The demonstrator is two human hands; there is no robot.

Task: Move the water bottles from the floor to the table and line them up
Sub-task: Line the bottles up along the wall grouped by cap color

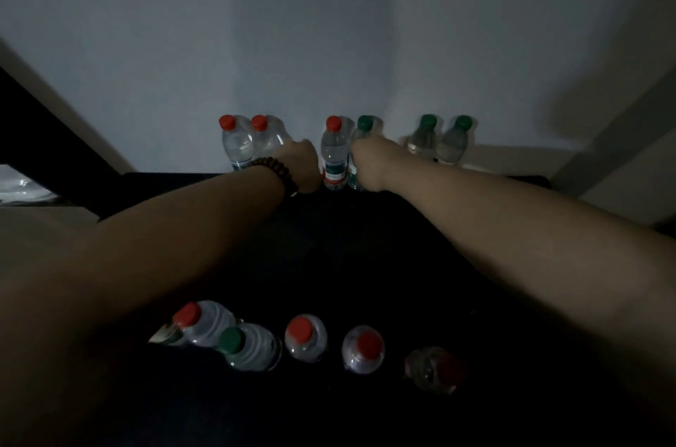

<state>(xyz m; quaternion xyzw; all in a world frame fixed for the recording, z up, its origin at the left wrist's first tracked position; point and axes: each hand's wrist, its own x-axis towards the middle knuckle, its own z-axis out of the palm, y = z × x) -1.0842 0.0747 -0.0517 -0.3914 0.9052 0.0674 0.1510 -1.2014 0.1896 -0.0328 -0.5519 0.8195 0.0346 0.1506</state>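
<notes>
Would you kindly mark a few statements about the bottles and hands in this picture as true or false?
1. Six bottles stand at the far edge of the table, by the wall. True.
2. All six far bottles have red caps. False: the left three are red, the right three green.
3. The left hand has its grip on the second red-capped bottle from the left. True.
4. The left wrist is bare. False: it wears a beaded bracelet.
5. The right hand is on a green-capped bottle. True.
6. Every near bottle has a red cap. False: one near bottle has a green cap.
</notes>
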